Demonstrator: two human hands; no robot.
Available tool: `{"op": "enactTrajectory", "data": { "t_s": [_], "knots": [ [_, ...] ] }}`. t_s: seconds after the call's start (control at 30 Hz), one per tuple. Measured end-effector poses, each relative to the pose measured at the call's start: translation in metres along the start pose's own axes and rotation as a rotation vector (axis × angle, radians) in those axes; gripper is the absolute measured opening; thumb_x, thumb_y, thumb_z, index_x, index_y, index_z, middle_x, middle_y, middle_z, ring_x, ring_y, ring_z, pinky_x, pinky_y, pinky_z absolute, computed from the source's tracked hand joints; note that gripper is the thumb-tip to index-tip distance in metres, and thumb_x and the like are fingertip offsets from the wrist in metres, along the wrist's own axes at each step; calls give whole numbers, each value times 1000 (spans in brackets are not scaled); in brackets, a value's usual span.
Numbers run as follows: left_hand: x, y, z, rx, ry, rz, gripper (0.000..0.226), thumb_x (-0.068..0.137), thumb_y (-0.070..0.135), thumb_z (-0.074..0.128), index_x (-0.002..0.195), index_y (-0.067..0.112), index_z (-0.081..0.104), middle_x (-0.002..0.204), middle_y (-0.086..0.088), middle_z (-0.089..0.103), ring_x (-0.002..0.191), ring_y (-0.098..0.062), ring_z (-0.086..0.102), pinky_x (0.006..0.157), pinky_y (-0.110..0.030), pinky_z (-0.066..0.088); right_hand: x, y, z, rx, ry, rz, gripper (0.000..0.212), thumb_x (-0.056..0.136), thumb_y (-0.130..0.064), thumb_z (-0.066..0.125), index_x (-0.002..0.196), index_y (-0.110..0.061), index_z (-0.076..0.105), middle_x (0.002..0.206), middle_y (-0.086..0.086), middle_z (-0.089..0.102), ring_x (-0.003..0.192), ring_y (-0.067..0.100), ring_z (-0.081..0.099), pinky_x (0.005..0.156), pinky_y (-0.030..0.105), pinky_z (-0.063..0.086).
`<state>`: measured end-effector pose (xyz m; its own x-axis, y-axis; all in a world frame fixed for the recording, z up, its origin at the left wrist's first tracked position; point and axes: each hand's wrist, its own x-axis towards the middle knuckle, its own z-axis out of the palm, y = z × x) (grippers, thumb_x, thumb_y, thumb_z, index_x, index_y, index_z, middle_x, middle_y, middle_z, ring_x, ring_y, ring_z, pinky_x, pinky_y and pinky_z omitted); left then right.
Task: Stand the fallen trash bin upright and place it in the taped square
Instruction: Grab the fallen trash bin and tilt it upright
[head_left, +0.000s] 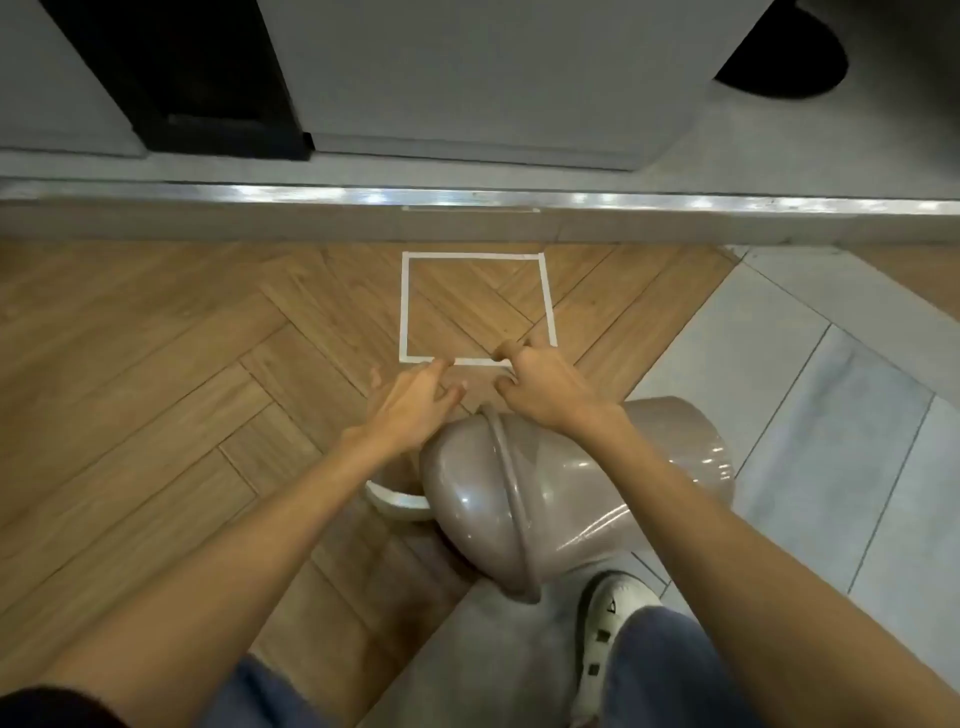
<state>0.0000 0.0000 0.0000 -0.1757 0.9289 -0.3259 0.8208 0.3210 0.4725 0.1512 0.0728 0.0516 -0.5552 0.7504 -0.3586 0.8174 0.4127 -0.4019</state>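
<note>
Your trash bin (561, 488) lies on its side on the floor, close in front of your feet, partly on the wooden herringbone floor (156, 374) and partly on the grey tiles (810, 395). Its rounded taupe lid points toward the left and toward you, and a white inner rim (397, 501) shows under it at the left. The taped square (475, 307) is marked in white tape on the wood, just beyond the bin and near the metal threshold strip (467, 200); nothing stands inside it. Your left hand (410, 402) is stretched out over the floor beside the upper left edge of the bin, with the fingers loosely spread and holding nothing; I cannot tell if it touches the bin. Your right hand (540, 382) is above the upper edge of the bin, with the fingers bent and half curled, and the thumb lifted near the near edge of the tape; it is not clear that it grips anything, so I cannot tell its hold. Your right foot in a white shoe (610, 639) stands on the tiles, just beside the bin's lower edge.
</note>
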Motion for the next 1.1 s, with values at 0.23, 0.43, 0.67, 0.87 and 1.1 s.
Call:
{"op": "enactTrajectory", "data": {
  "t_s": [0.23, 0.43, 0.67, 0.87, 1.1],
  "knots": [
    [-26, -17, -7, -345, 46, -172, 39, 97, 38, 48, 118, 8, 62, 121, -10, 66, 112, -24, 59, 86, -32, 42, -30, -32, 30, 74, -9, 196, 31, 92, -22, 49, 116, -3, 55, 112, 18, 62, 99, 35, 61, 79, 40, 51],
    [-38, -29, 2, -447, -16, -343, 43, 97, 37, 48, 127, 8, 58, 129, -12, 59, 117, -27, 54, 90, -35, 41, -28, -35, 39, 90, 70, 253, 18, 91, -5, 47, 98, 1, 62, 102, 19, 65, 93, 37, 62, 75, 41, 52],
    [-44, -61, 5, -1118, 0, -855, 45, 100, 39, 29, 120, 7, 53, 100, -11, 60, 88, -27, 56, 79, -50, 47, -30, -37, 23, 190, 156, 265, 23, 93, 1, 44, 101, 11, 62, 105, 26, 66, 98, 39, 63, 86, 47, 54],
    [-62, -56, 56, -1418, -185, -939, 53, 101, 29, 30, 54, 12, 50, 37, 1, 47, 36, -15, 38, 52, -27, 27, -36, -40, 6, 274, 224, 287, 28, 95, -3, 44, 109, 17, 58, 106, 31, 65, 98, 41, 62, 81, 43, 52],
    [-60, -28, 86, -1488, -249, -880, 42, 95, 46, 48, 113, 10, 62, 72, -8, 61, 64, -21, 55, 53, -33, 46, -34, -27, 3, 332, 260, 315, 27, 97, -9, 45, 107, 9, 62, 100, 23, 67, 94, 36, 63, 78, 38, 50]
  ]
}}
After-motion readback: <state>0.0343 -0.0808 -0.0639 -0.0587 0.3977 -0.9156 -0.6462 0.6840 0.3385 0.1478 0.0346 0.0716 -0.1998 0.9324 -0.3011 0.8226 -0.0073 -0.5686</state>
